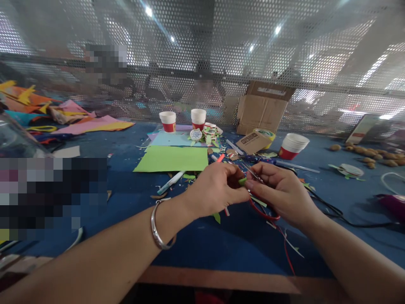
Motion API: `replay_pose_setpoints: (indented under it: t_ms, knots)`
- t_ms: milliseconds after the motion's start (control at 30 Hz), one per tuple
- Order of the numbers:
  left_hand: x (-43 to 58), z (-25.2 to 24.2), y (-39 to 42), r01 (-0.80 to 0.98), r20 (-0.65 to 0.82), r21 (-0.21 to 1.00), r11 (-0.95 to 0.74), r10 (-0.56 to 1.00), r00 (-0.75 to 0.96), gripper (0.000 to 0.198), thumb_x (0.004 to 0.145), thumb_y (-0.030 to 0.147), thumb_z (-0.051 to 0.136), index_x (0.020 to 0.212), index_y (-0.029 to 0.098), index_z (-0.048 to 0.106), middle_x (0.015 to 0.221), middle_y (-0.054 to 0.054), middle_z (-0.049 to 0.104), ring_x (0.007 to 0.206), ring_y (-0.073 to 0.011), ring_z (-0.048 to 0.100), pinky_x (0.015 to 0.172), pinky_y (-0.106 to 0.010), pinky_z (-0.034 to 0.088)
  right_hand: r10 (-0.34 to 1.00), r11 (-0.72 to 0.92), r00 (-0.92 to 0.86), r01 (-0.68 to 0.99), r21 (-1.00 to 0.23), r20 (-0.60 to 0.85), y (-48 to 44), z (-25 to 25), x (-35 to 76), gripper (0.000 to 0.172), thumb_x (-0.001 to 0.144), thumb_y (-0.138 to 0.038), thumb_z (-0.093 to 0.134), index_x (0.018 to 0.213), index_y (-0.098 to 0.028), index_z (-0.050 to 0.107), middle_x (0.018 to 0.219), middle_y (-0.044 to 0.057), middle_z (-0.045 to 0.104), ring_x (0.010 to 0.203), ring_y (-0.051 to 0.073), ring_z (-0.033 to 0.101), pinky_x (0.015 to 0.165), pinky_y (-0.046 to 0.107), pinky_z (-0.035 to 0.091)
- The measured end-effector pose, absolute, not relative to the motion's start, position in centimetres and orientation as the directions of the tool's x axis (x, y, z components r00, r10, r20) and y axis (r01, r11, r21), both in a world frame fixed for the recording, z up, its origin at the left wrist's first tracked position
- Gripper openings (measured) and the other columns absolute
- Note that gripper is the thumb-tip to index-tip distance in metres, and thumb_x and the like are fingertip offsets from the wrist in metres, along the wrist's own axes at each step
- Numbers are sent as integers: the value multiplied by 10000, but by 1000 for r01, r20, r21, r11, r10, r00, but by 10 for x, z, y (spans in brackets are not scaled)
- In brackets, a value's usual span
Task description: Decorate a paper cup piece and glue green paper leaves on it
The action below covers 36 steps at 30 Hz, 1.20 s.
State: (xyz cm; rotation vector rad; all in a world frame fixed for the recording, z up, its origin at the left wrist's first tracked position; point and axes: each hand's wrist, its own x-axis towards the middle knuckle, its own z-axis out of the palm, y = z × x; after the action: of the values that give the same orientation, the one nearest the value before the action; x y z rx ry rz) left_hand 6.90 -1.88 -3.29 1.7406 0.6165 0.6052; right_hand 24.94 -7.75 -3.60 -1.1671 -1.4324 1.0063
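My left hand (pixel 218 188), with a silver bangle on its wrist, pinches a small green paper piece (pixel 242 181) between thumb and fingers. Close beside it, fingertips nearly touching, my right hand (pixel 278 190) is closed at the same spot; what it grips is partly hidden. Scissors with red handles (pixel 265 216) lie under and between the hands, their metal blades showing above the fingers. A green paper sheet (pixel 174 159) rests behind my left hand, over a light blue sheet (pixel 177 139). Small paper scraps surround the hands.
Paper cup stacks (pixel 167 121) stand at the back, another (pixel 292 146) at right. A cardboard box (pixel 262 112) leans against the perforated metal screen. Coloured papers (pixel 95 124) lie far left, walnuts (pixel 368 152) far right. A black cable (pixel 354 223) crosses the right side.
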Motion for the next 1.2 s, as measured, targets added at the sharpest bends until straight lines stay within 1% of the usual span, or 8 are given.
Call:
replay_pose_setpoints:
  t_ms: [133, 267, 367, 433, 667, 800, 933, 1200]
  knots:
    - [72, -34, -15, 49, 59, 990, -129, 716, 696, 106, 735, 163, 720, 767, 138, 622, 683, 48, 568, 623, -64, 490, 587, -206, 391, 979, 203, -8, 200, -958, 206, -78, -35, 250, 238, 741, -285, 856, 785, -174, 650, 654, -41, 555, 590, 80, 437, 517, 203, 322]
    - [74, -35, -13, -76, -11, 994, 84, 737, 675, 131, 741, 115, 755, 786, 127, 632, 711, 38, 616, 664, -57, 553, 673, -205, 423, 972, 212, 56, 229, -950, 230, -77, -37, 251, 248, 757, -330, 842, 802, -171, 657, 633, -37, 546, 559, 76, 408, 486, 209, 290]
    - [74, -35, -13, -166, -62, 952, 257, 694, 717, 151, 785, 127, 770, 821, 130, 623, 752, 14, 666, 730, -87, 643, 775, -245, 497, 969, 222, 70, 183, -958, 238, -77, -38, 251, 258, 770, -349, 838, 820, -173, 656, 605, -52, 501, 505, 60, 346, 441, 208, 231]
    - [73, -34, -11, -192, -68, 930, 314, 659, 749, 155, 819, 152, 773, 833, 127, 621, 761, -7, 692, 743, -104, 676, 799, -270, 528, 970, 219, 78, 116, -969, 229, -78, -39, 251, 282, 772, -368, 846, 836, -173, 653, 601, -65, 470, 479, 44, 300, 422, 203, 198]
    - [59, -30, 9, -210, -33, 914, 348, 579, 815, 243, 783, 196, 856, 817, 121, 626, 743, 5, 687, 711, -87, 680, 753, -216, 542, 995, 83, -45, -109, -991, 88, -79, -35, 251, 393, 853, -530, 762, 816, -165, 620, 530, -106, 302, 437, 28, 177, 388, 184, 112]
    - [52, -29, 19, -213, 3, 923, 321, 546, 838, 227, 798, 187, 844, 812, 117, 629, 767, -12, 703, 712, -83, 677, 730, -196, 537, 984, -5, -179, -128, -992, 18, -80, -35, 253, 404, 924, -550, 669, 828, -159, 635, 533, -105, 265, 445, 31, 160, 392, 172, 117]
    - [49, -29, 24, -209, 8, 928, 307, 546, 838, 211, 816, 169, 825, 815, 123, 619, 745, 0, 693, 683, -77, 670, 704, -188, 528, 963, -69, -268, -150, -986, -26, -83, -32, 254, 401, 942, -537, 646, 823, -154, 645, 525, -98, 287, 439, 31, 159, 380, 169, 121]
    - [46, -30, 25, -194, -3, 936, 294, 558, 830, 248, 766, 175, 864, 847, 134, 633, 766, 7, 703, 695, -89, 697, 683, -178, 524, 959, -87, -280, -122, -989, -49, -85, -28, 254, 431, 936, -551, 641, 797, -143, 649, 513, -93, 307, 439, 30, 154, 368, 162, 110]
